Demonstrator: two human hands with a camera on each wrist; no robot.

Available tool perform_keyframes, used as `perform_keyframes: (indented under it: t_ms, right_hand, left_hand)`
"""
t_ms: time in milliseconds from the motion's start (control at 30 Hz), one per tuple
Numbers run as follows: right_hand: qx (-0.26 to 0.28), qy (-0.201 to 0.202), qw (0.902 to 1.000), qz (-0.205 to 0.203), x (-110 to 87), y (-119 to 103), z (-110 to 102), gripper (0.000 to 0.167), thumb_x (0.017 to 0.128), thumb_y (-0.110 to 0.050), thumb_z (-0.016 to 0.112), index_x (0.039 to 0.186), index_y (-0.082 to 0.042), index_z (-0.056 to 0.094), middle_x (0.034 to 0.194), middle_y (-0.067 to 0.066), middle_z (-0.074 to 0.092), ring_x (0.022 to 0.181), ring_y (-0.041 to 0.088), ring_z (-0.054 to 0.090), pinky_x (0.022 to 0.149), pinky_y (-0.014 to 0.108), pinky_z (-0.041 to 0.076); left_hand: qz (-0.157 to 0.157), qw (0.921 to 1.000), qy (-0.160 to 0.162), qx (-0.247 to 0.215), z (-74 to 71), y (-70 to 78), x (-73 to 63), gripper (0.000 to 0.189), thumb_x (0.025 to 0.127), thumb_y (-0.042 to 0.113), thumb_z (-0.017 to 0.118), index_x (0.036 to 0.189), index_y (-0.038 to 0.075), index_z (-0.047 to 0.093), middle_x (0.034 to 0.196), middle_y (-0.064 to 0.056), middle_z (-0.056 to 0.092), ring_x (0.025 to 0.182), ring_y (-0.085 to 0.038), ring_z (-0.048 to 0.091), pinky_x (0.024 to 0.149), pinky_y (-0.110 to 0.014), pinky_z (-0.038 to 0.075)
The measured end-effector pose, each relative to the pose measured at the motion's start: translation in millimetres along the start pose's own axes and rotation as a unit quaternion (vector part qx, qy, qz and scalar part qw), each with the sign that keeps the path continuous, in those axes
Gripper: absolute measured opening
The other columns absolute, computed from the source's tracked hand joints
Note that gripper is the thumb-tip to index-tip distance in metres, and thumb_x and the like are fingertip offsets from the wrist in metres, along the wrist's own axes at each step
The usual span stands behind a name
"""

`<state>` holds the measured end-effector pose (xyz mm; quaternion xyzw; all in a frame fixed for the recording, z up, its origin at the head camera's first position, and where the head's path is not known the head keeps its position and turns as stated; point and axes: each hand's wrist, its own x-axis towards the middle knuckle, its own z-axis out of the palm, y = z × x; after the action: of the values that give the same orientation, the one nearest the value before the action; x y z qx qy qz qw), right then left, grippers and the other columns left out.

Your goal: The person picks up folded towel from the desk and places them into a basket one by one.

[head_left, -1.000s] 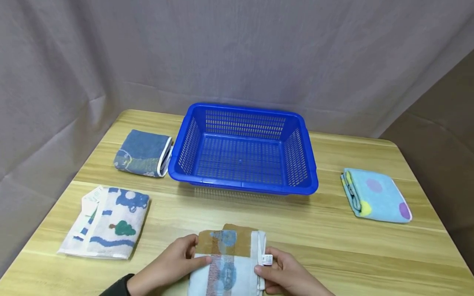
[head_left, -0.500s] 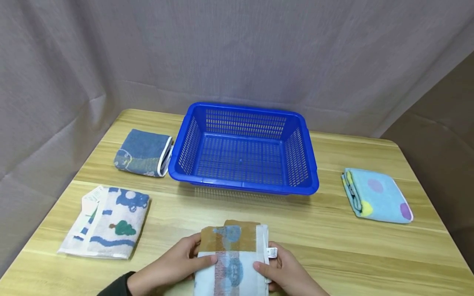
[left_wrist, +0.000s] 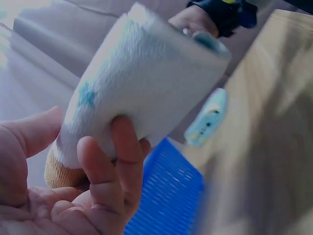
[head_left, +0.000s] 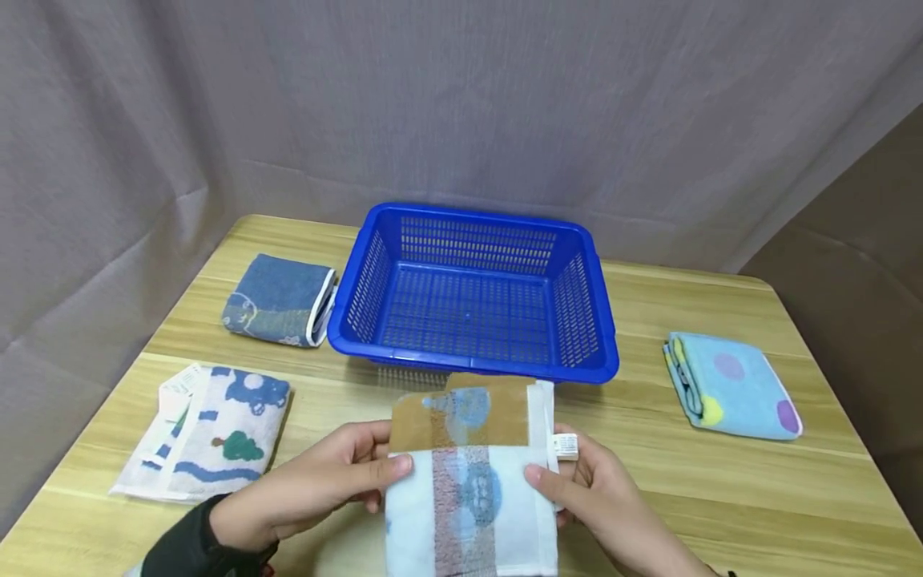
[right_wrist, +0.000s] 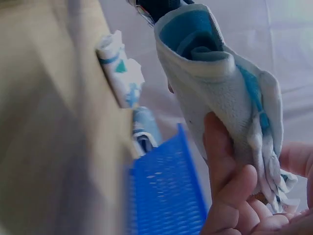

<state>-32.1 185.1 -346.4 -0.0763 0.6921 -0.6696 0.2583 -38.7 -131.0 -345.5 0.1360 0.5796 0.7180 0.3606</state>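
Observation:
A folded towel [head_left: 469,481], white with a brown band and blue printed figures, is held up between both hands in front of the basket. My left hand [head_left: 328,481] grips its left edge, thumb on the front and fingers behind. On the right edge, beside a small white label [head_left: 566,445], my right hand [head_left: 594,489] pinches the layers the same way. The left wrist view shows fingertips pressing the white back of the towel [left_wrist: 132,73]. In the right wrist view the towel [right_wrist: 215,93] shows rolled inner layers with blue patches.
A blue plastic basket [head_left: 469,361] stands at the table's back middle. Left of it lies a folded dark blue towel [head_left: 277,296]; nearer sits a white towel with a tree print [head_left: 216,433]. A light blue dotted towel [head_left: 735,385] lies at the right of the wooden table [head_left: 721,497].
Both hands have raised the brown-and-white towel and moved it forward and slightly right, so its top now overlaps the basket's front edge in the head view. The other towels stay put.

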Motion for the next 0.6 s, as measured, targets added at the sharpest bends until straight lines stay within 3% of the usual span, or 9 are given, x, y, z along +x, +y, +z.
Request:
perform_keyframes:
  t_ms: [100, 300, 433, 600]
  right_hand:
    - [-0.011, 0.018, 0.9992, -0.033, 2.8, -15, -3, 0.055, 0.101, -0.009, 0.054, 0.145, 0.011, 0.028, 0.104, 0.000, 0.075, 0.085, 0.018, 0.074, 0.062, 0.034, 0.059]
    - [-0.007, 0.036, 0.9957, -0.085, 18.5, -50, -11, 0.047, 0.102, -0.006, 0.052, 0.143, 0.007, 0.032, 0.107, 0.002, 0.075, 0.088, 0.019, 0.074, 0.064, 0.034, 0.059]
    - [0.002, 0.038, 0.9950, -0.092, 35.3, -76, -16, 0.042, 0.103, -0.011, 0.052, 0.138, 0.004, 0.034, 0.106, 0.004, 0.074, 0.085, 0.018, 0.074, 0.063, 0.033, 0.059]
    - [-0.011, 0.046, 0.9951, -0.087, 57.4, -105, -20, 0.045, 0.102, -0.018, 0.056, 0.137, 0.001, 0.036, 0.101, 0.002, 0.073, 0.079, 0.014, 0.072, 0.063, 0.032, 0.059]
  left_hand:
    - [0.026, 0.9996, 0.001, 0.011, 1.7, 16.6, 2.7, 0.049, 0.102, 0.024, 0.056, 0.132, -0.013, 0.046, 0.099, -0.002, 0.069, 0.079, -0.005, 0.061, 0.067, -0.020, 0.048]
    - [0.064, 0.9968, 0.038, 0.030, -4.1, 55.6, 15.2, 0.049, 0.102, 0.026, 0.057, 0.130, -0.014, 0.048, 0.102, -0.002, 0.071, 0.087, -0.010, 0.066, 0.076, -0.025, 0.054]
    - [0.082, 0.9943, 0.063, 0.027, -15.6, 82.9, 23.8, 0.046, 0.103, 0.027, 0.056, 0.124, -0.012, 0.052, 0.104, -0.003, 0.071, 0.092, -0.012, 0.067, 0.083, -0.027, 0.056]
    - [0.083, 0.9904, 0.095, 0.056, -29.6, 111.3, 38.5, 0.037, 0.105, 0.025, 0.051, 0.119, -0.008, 0.057, 0.099, -0.002, 0.070, 0.087, -0.010, 0.066, 0.079, -0.024, 0.055]
